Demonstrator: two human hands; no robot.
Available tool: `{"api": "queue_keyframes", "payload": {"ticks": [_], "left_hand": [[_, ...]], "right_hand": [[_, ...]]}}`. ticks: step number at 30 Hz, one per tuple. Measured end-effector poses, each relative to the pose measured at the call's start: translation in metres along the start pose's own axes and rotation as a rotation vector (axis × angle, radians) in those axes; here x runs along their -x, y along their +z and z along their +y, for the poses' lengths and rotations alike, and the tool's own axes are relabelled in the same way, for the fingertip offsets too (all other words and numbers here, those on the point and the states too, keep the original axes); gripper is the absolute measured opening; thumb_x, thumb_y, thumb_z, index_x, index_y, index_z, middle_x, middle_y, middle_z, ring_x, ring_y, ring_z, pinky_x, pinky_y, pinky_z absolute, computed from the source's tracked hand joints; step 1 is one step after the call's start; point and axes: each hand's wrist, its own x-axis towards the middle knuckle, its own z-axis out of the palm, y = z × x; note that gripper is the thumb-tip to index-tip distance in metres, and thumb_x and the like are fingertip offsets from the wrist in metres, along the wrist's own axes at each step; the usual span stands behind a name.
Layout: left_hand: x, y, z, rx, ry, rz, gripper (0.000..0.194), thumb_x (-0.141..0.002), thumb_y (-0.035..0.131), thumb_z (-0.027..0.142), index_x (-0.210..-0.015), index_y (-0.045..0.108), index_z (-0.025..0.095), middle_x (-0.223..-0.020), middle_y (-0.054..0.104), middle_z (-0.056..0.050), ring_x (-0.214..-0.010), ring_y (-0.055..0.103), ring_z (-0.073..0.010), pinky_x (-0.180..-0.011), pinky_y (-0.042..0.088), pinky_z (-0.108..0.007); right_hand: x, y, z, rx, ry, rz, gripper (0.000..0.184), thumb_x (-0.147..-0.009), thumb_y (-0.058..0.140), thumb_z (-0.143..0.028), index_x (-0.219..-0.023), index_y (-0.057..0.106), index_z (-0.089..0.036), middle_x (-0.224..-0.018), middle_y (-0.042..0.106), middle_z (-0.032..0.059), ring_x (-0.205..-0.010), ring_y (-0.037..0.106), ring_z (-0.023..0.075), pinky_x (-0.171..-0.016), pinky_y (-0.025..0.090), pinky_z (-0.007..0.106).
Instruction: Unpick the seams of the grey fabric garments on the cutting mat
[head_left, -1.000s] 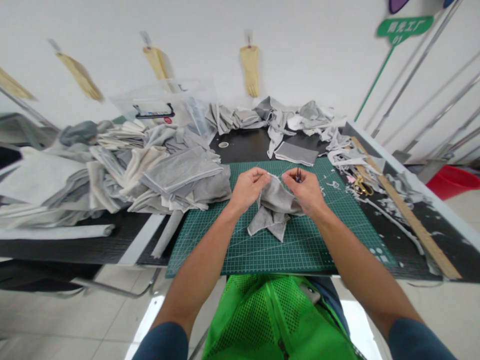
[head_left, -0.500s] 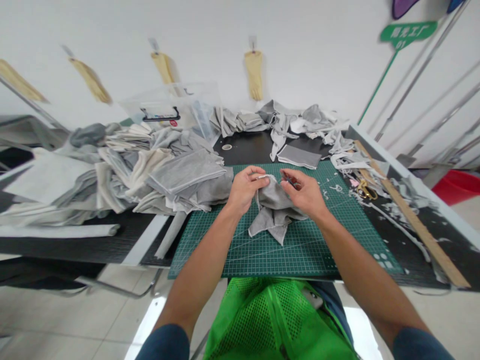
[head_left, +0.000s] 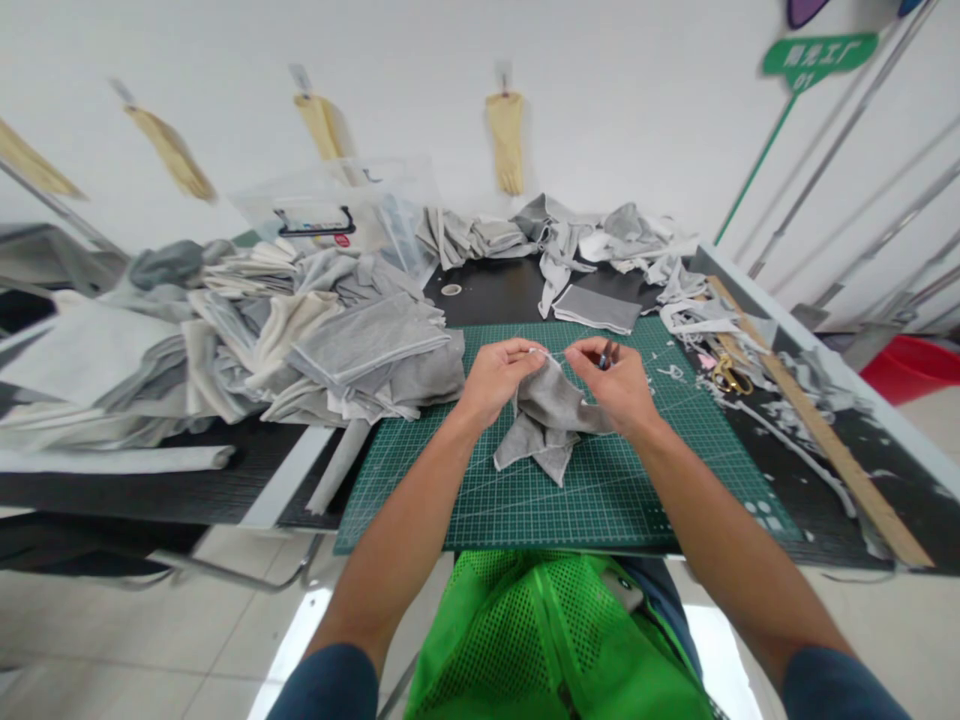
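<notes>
A crumpled grey cloth piece (head_left: 546, 425) hangs over the green cutting mat (head_left: 570, 490), held up between both hands. My left hand (head_left: 496, 378) pinches its top edge, fingers closed. My right hand (head_left: 619, 385) grips the cloth's other side and also holds a small dark snipping tool (head_left: 604, 354) between its fingertips. A thin white thread or trim runs between the two hands along the cloth's upper edge.
A big heap of grey and white fabric (head_left: 247, 340) covers the table's left. A clear plastic box (head_left: 330, 215) stands behind it. More cloth (head_left: 570, 240) lies at the back. Gold scissors (head_left: 726, 376), scraps and a long wooden ruler (head_left: 810, 410) lie at right. A red bin (head_left: 911, 360) sits on the floor.
The right hand has shifted slightly, turning the small tool upright again near the cloth's top edge. The left hand has kept its pinch; the cloth stays in place.
</notes>
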Motion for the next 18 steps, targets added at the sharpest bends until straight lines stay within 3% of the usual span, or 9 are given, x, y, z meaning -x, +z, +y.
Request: {"api": "queue_keyframes", "payload": {"ticks": [5, 11, 18], "left_hand": [[-0.0004, 0.0009, -0.0001, -0.028, 0.006, 0.020, 0.023, -0.078, 0.080, 0.038, -0.083, 0.078, 0.016, -0.084, 0.075, -0.004, -0.077, 0.063, -0.0152, -0.074, 0.047, -0.027], [0.0000, 0.0013, 0.0007, -0.024, -0.018, 0.038, 0.024, -0.079, 0.078, 0.039, -0.079, 0.075, 0.015, -0.076, 0.070, -0.003, -0.070, 0.058, -0.0140, -0.067, 0.044, -0.026], [0.0001, 0.0003, 0.0002, 0.005, -0.045, 0.041, 0.023, -0.079, 0.078, 0.038, -0.080, 0.072, 0.016, -0.075, 0.067, -0.001, -0.068, 0.056, -0.0126, -0.065, 0.042, -0.025]], "right_hand": [[-0.0011, 0.0001, -0.0004, -0.072, 0.019, -0.013, 0.038, -0.087, 0.073, -0.056, -0.077, 0.062, -0.021, -0.067, 0.054, -0.0024, -0.061, 0.042, 0.0119, -0.058, 0.035, 0.028], [-0.0025, 0.0000, 0.0062, -0.122, 0.058, -0.023, 0.049, -0.089, 0.067, -0.068, -0.075, 0.055, -0.023, -0.064, 0.049, -0.0030, -0.058, 0.041, 0.0120, -0.054, 0.033, 0.027], [-0.0038, -0.0012, 0.0053, -0.195, 0.078, 0.035, 0.050, -0.088, 0.069, -0.066, -0.071, 0.050, -0.023, -0.061, 0.046, -0.0040, -0.055, 0.038, 0.0112, -0.050, 0.031, 0.027]]}}
